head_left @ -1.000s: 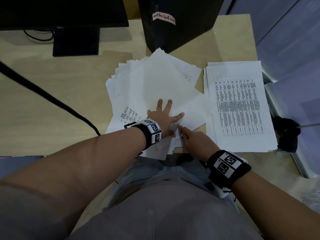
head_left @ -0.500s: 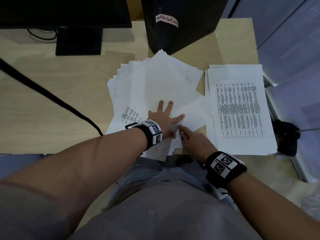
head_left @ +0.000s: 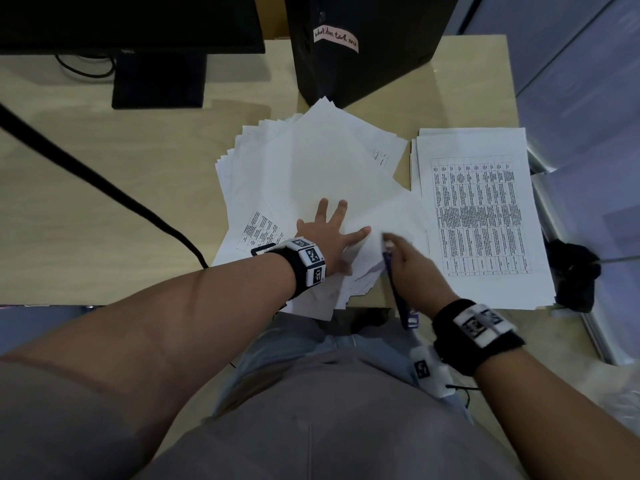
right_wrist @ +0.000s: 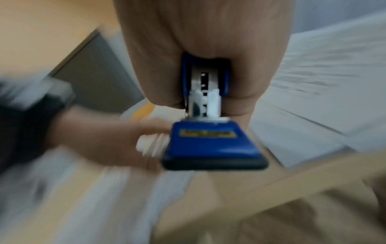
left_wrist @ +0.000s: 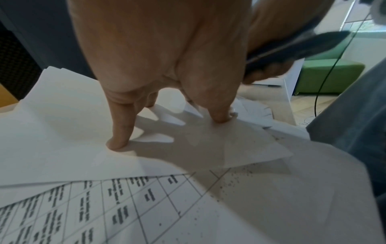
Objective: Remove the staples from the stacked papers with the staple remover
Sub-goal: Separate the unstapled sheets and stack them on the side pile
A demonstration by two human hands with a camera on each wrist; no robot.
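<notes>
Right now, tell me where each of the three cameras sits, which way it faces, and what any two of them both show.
Head: worn on the head, looking down at the desk; both forearms, left hand, right hand show.
Left wrist: looks along the left hand, whose fingertips press the fanned papers.
Right wrist: blurred, looks along the right hand gripping the blue staple remover.
Shared: head and left wrist both show the papers; all show the remover.

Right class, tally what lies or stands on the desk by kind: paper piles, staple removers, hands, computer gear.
Paper piles: 2, fanned pile, neat printed pile
Staple remover: 1
Hands: 2, left hand, right hand
Computer gear: 2, monitor, tower
Total: 7
</notes>
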